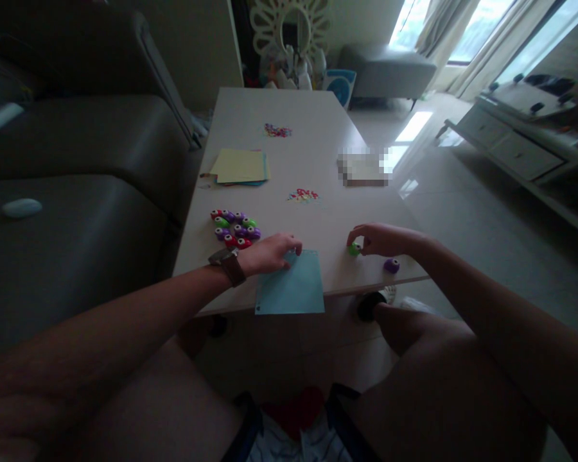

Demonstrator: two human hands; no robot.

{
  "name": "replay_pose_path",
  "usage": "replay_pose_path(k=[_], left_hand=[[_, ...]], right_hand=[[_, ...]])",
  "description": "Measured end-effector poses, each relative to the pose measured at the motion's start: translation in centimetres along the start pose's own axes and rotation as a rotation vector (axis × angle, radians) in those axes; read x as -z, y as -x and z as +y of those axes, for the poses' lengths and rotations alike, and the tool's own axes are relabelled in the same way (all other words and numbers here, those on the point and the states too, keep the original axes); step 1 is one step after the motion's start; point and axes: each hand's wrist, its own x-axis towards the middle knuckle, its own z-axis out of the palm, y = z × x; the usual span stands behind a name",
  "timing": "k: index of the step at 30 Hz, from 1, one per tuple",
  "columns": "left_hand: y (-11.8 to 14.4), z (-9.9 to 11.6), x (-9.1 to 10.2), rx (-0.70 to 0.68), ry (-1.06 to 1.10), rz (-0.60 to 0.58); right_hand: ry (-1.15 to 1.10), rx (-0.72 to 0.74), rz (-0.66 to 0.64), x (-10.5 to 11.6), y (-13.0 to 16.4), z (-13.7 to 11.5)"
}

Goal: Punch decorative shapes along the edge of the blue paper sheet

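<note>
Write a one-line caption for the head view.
Left hand rests on a blue sheet at the table edge; right hand grips a green punch beside a purple punch.

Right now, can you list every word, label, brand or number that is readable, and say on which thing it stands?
None can be read.
Item on the table, far right: blurred out, unreadable.
Blue paper sheet, paper stack, small punches: no text visible.

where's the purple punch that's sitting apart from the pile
In the head view, the purple punch lies near the table's front edge, just right of the right hand touching the green punch.
</note>
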Motion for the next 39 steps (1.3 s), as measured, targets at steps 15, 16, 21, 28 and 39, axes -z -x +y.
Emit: replay_pose_path(k=[15,16,21,28,39], left_hand=[[0.5,0.6,0.5,-0.030,-0.141,-0.007],[0.5,0.7,0.5,-0.024,-0.152,-0.005],[0.3,0.8,0.3,0.011,-0.156,0.027],[0.2,0.7,0.2,0.086,-0.044,0.044],[-0.1,0.2,-0.3,0.085,-0.042,-0.004]], right_hand=[[0.006,0.038,0.010,-0.4,-0.4,0.3],[0.007,0.026,0.008,-0.4,-0.3,0.3],[0.013,-0.007,0.003,-0.3,-0.4,-0.1],[0.025,0.074,0.046,-0.6,-0.7,-0.5],[-0.103,0.102,0.164,-1.7,-1.2,-2.8]])
